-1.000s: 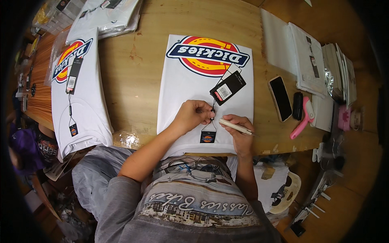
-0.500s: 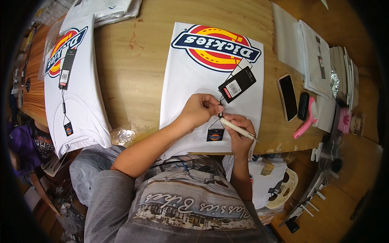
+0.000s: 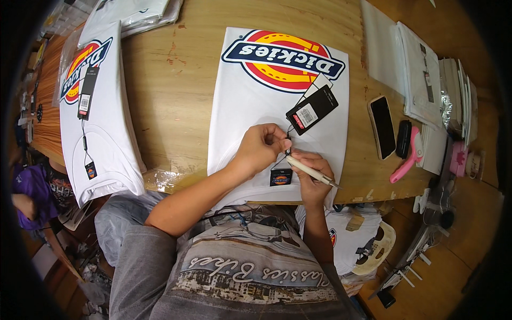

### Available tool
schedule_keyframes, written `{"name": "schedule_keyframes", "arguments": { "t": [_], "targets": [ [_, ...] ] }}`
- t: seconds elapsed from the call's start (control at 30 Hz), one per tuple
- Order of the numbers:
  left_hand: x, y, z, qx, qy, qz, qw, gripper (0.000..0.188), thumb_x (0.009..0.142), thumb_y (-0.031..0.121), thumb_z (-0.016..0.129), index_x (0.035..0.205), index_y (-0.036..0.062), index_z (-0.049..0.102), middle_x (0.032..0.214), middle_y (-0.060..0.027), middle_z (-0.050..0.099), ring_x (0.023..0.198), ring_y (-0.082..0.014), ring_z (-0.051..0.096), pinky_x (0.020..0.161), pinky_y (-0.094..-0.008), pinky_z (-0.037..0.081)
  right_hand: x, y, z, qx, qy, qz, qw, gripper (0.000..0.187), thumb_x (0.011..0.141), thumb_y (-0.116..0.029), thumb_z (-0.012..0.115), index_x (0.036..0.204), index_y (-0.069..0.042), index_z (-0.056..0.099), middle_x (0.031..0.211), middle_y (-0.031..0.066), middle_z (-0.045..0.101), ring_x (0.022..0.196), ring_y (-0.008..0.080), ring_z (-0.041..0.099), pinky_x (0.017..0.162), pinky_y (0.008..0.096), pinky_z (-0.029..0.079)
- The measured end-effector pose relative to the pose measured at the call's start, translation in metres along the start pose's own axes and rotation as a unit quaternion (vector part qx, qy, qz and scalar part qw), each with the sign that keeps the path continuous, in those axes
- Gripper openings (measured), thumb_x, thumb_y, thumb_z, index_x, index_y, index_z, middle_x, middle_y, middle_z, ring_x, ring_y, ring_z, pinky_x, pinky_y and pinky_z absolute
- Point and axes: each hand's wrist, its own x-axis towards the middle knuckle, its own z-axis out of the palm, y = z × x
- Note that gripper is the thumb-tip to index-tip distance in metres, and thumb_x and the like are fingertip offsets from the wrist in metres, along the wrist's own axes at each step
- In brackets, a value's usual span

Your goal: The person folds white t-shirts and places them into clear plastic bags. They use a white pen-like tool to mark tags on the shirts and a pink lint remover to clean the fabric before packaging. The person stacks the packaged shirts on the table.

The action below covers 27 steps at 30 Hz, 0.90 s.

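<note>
A folded white T-shirt (image 3: 234, 101) with a red, yellow and dark blue print lies on the table in front of me. On it rests a black hang tag (image 3: 321, 102) with a white sticker and paler cards partly under it. My left hand (image 3: 261, 148) is closed, thumb and finger pinching the tag's black cord (image 3: 288, 151) near its small fastener. In my right hand (image 3: 314, 178) is a slim white pen-like tool (image 3: 308, 169), its thin metal point toward the lower right; those fingertips come close to the cord. Below the cord sits a small black neck label (image 3: 281, 177).
Another folded white T-shirt (image 3: 106, 144) with a tag lies at left. To the right are a phone (image 3: 382, 128), a black object (image 3: 404, 140), a pink-handled tool (image 3: 410, 160) and bagged shirts (image 3: 421, 80). A person in purple (image 3: 34, 194) is at far left.
Both hands hold nearly the same place at the cord. The tool and my right fingers have shifted very slightly left, and the view has moved a little. At far left, the other person's arm now shows more.
</note>
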Motion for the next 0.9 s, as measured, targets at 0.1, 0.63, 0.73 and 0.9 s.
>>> {"name": "schedule_keyframes", "arguments": {
  "t": [0.1, 0.63, 0.73, 0.9],
  "targets": [
    [-0.001, -0.003, 0.002, 0.004, 0.011, 0.006, 1.0, 0.011, 0.076, 0.005, 0.06, 0.072, -0.0004, 0.051, 0.062, -0.0024, 0.052, 0.047, -0.0055, 0.043, 0.041, -0.0179, 0.034, -0.001, 0.001, 0.002, 0.0, 0.009, 0.0, 1.0, 0.021, 0.067, 0.01, 0.061, 0.082, 0.0, 0.05, 0.086, 0.0173, 0.059, 0.083, 0.0248, 0.059, 0.074, 0.0321, 0.048],
    [0.001, -0.008, 0.004, -0.028, 0.018, 0.03, 0.999, 0.013, 0.077, 0.003, 0.057, 0.072, -0.0003, 0.047, 0.059, -0.0021, 0.047, 0.043, -0.0061, 0.04, 0.038, -0.0185, 0.032, 0.0, 0.004, 0.007, -0.056, 0.021, -0.041, 0.997, 0.02, 0.068, 0.011, 0.058, 0.083, 0.001, 0.05, 0.085, 0.0174, 0.059, 0.081, 0.0263, 0.059, 0.068, 0.0302, 0.05],
    [0.001, -0.007, 0.004, -0.032, 0.021, 0.016, 0.999, 0.012, 0.078, 0.003, 0.057, 0.072, 0.0002, 0.046, 0.059, -0.002, 0.047, 0.043, -0.0062, 0.04, 0.038, -0.0186, 0.032, -0.001, 0.003, 0.009, -0.066, 0.027, -0.042, 0.997, 0.02, 0.068, 0.011, 0.058, 0.084, 0.002, 0.05, 0.085, 0.0171, 0.059, 0.082, 0.0265, 0.059, 0.069, 0.0304, 0.05],
    [0.0, -0.005, 0.004, -0.04, 0.019, -0.003, 0.999, 0.011, 0.077, 0.003, 0.057, 0.074, 0.0007, 0.046, 0.059, -0.002, 0.048, 0.044, -0.0064, 0.042, 0.038, -0.0186, 0.034, 0.0, 0.004, 0.012, -0.076, 0.038, -0.058, 0.995, 0.02, 0.068, 0.011, 0.058, 0.085, 0.001, 0.051, 0.085, 0.0166, 0.058, 0.083, 0.0262, 0.059, 0.069, 0.0302, 0.05]
  ]
}}
